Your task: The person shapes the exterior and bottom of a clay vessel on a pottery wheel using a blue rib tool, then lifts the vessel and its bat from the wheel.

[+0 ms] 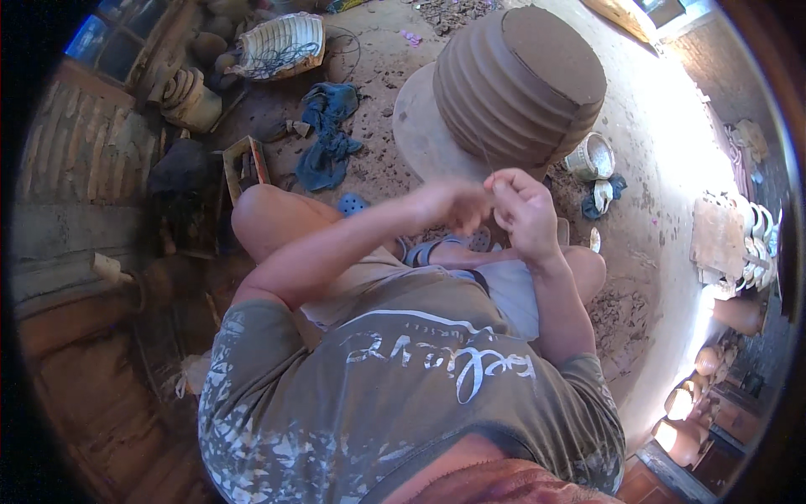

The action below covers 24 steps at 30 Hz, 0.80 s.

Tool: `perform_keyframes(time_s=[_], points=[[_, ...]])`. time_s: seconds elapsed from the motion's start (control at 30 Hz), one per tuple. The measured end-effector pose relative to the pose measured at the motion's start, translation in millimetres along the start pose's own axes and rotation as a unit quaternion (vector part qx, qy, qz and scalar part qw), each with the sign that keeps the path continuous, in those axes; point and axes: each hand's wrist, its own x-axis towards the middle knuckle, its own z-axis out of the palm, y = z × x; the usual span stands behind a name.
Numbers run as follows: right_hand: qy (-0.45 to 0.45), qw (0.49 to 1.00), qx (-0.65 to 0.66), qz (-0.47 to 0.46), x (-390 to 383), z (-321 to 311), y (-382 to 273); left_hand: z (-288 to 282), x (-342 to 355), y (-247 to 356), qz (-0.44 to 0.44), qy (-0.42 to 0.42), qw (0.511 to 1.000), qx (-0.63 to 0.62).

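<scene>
A large ribbed brown clay pot (520,92) with a flat, closed top stands in front of me on a pale round board (411,126). My right hand (525,210) is closed just short of the pot, thumb and forefinger pinched on what looks like a thin thread or wire (486,155). This fine strand rises from the fingertips against the pot's lower side. Where its far end goes is too faint to make out. My left hand (457,206) is close beside the right one, smeared by motion, so its fingers cannot be read.
A blue cloth (327,134) lies on the floor to the left, near a small wooden box (243,164). Right of the pot sits a whitish bucket (590,157) beside a dark blue rag (617,183). Crumbs of clay are scattered around. Several pots (682,403) stand at the far right.
</scene>
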Motion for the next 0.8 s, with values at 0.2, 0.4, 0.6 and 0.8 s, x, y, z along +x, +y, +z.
perform_keyframes(time_s=[0.2, 0.4, 0.6, 0.8], points=[[-0.11, 0.917, -0.338, -0.18, -11.7, 22.9, 24.8, 4.9, -10.5, 64.3, 0.244, 0.193, 0.926, -0.214], [-0.074, 0.967, -0.236, 0.055, 15.3, 1.1, 33.1, -0.5, -35.3, 42.6, 0.286, 0.251, 0.925, -0.006], [-0.086, 0.968, 0.219, 0.085, 71.7, 26.7, -16.8, 29.7, -36.8, 3.5, 0.42, 0.238, 0.839, 0.252], [-0.029, 0.99, -0.08, -0.112, 70.8, 59.4, -11.3, -30.2, -38.3, -4.6, 0.267, 0.156, 0.89, 0.336]])
